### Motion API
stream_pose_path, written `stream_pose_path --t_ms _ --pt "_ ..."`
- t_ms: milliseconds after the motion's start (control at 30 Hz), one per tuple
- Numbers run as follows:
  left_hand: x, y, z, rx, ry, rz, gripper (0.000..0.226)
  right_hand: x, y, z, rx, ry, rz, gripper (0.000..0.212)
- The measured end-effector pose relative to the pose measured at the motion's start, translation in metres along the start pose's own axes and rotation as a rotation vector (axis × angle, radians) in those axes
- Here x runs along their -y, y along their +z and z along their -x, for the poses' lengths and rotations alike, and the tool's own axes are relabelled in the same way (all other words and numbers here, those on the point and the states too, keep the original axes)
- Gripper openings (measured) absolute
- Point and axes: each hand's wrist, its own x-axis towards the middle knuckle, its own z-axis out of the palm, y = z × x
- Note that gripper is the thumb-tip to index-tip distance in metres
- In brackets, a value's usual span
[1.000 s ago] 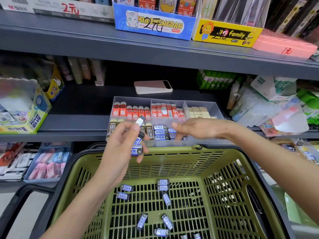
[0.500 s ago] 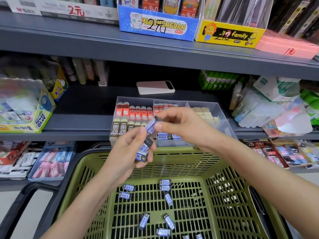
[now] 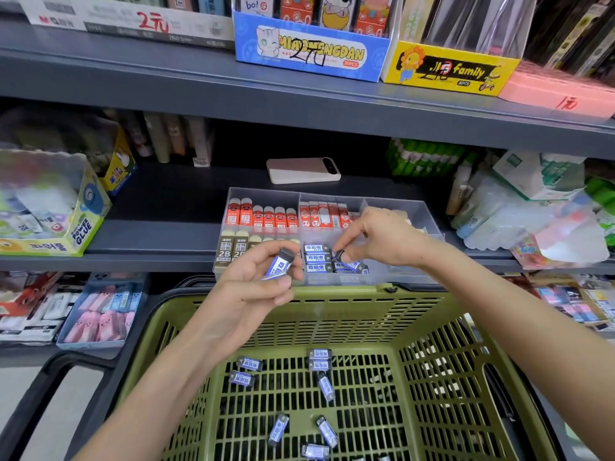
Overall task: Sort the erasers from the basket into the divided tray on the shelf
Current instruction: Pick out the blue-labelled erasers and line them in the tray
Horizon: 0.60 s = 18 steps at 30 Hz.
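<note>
**Stationery shop aisle.** Grey tiered shelves (image 3: 166,81) carry retail display boxes (image 3: 309,54) marked with handwritten prices. A "Power Glue" carton (image 3: 81,229) stands at left and bagged packaged goods (image 3: 519,211) at right. A divided tray (image 3: 266,196) holds wrapped erasers (image 3: 263,217). A green shopping basket (image 3: 332,311) is nearest.

Blue box (image 3: 309,54): MIAOMENGDAN, 36PCS. Yel. box (image 3: 449,73): family. L box (image 3: 81,229): POWER GLUE. Brown erasers (image 3: 225,251): 2B.

Bare left hand (image 3: 253,284) and right hand (image 3: 382,237) on bare, slim forearms (image 3: 159,377), with short-nailed fingers (image 3: 283,296).
</note>
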Motion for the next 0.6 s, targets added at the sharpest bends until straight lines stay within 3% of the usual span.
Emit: stream_pose_path --t_ms 100,200,400,500,600 --pt "0.002 -0.002 -0.001 -0.011 0.001 -0.018 0.038 -0.001 0.005 0.001 -0.071 -0.046 0.146 0.020" --pt "0.002 -0.005 0.000 -0.004 0.005 -0.052 0.040 -0.001 0.012 0.000 -0.034 -0.108 0.226 0.020" --pt "0.001 -0.001 0.000 -0.068 0.037 -0.026 0.029 0.004 0.013 0.001 -0.090 -0.140 0.215 0.021" --pt "-0.002 0.001 0.001 -0.066 0.049 -0.011 0.038 -0.002 0.004 0.007 -0.149 -0.128 0.332 0.023" --pt "-0.004 0.002 0.000 -0.098 0.055 0.002 0.027 -0.004 0.003 0.012 -0.088 -0.131 0.469 0.029"
